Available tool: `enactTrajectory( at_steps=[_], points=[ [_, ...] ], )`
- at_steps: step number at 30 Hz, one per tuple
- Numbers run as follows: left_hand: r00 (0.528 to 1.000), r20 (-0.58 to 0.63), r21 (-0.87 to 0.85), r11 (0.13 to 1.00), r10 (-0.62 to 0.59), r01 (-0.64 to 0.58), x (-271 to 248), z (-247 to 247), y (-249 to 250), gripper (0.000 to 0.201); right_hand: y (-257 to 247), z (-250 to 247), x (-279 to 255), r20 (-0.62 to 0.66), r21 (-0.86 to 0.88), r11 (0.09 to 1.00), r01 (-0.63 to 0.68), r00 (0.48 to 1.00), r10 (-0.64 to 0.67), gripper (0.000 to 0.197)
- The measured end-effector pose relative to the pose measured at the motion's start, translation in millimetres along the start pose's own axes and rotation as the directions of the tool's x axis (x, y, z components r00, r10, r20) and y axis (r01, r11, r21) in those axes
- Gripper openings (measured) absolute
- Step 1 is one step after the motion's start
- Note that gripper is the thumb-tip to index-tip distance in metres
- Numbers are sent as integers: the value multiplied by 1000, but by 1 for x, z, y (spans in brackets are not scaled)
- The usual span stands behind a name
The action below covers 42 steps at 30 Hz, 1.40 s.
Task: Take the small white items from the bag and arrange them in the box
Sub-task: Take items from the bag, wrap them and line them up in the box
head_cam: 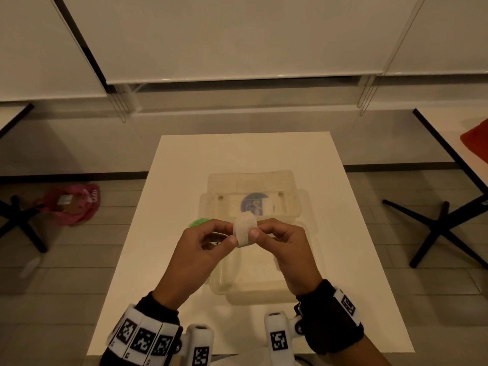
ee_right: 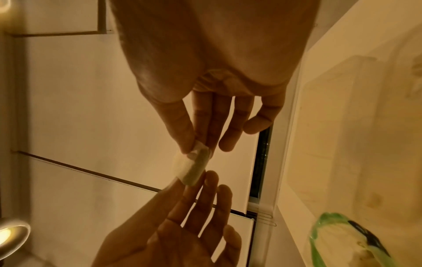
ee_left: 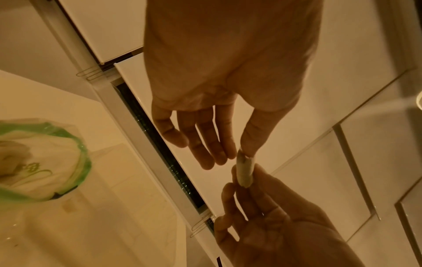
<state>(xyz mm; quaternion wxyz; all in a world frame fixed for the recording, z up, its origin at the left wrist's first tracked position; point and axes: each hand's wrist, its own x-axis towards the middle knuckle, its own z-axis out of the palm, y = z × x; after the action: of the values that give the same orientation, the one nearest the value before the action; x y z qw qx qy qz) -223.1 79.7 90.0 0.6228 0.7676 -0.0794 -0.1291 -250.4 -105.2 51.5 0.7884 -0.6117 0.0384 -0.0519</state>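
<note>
White, soft-looking and small: one item (head_cam: pixel 245 229) that we hold above the clear plastic box (head_cam: pixel 253 260), pinched from both sides. Our left hand (head_cam: pixel 196 253) pinches its near-left edge between thumb and fingertips; our right hand (head_cam: pixel 286 249) pinches the opposite edge the same way. The box sits open on the pale table (head_cam: pixel 184 159), its hinged lid (head_cam: pixel 252 192) lying flat on the far side. The bag (ee_left: pixel 43 162), clear with a green rim, lies left of the box, more white pieces visible inside. On the floor, far left: a pink bag (head_cam: pixel 74 203).
</note>
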Motion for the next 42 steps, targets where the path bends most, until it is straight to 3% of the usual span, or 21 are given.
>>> enactTrajectory(
  at_steps=[2,7,11,13,17,21,24,27,32,34,38,42],
  points=[
    [999,-24,19,999,27,-26,-1,4,2,22,0,0,-1,19,-4,1000,7,1000,-7,10],
    [983,-157,159,984,100,-75,3,8,-1,5,5,1,-2,-10,-22,1000,15,1000,-15,22],
    [984,-109,241,964,140,-110,3,10,-4,11,5,-1,-2,-32,-40,999,36,999,-37,21],
    [977,-161,277,956,143,-94,5,10,-8,10,5,-1,-2,-40,-40,999,30,999,-32,19],
    [957,-281,176,984,65,-16,6,7,-10,12,5,-2,0,-123,-70,998,3,992,-11,17],
    [984,-179,35,999,26,-20,2,10,-1,8,5,-1,-1,-110,-68,998,-12,994,4,19],
    [986,-157,68,996,59,-49,2,15,-2,2,5,2,-2,-77,-74,997,-17,997,11,12],
    [978,-186,89,993,89,-74,3,17,-5,9,2,3,-4,-76,-99,995,-13,997,5,6],
    [984,-147,125,988,103,-85,3,17,-5,16,-12,-1,-4,-71,-111,994,-11,997,3,21],
    [988,-110,153,984,107,-90,2,16,-6,14,-17,-2,-1,13,-188,982,-21,1000,24,28],
    [993,-62,156,984,99,-89,1,16,-6,12,-22,-2,7,92,-408,912,48,996,-11,3],
    [999,-4,155,987,51,-50,-3,18,-3,13,-27,-1,9,108,-425,903,68,994,-24,10]
  ],
)
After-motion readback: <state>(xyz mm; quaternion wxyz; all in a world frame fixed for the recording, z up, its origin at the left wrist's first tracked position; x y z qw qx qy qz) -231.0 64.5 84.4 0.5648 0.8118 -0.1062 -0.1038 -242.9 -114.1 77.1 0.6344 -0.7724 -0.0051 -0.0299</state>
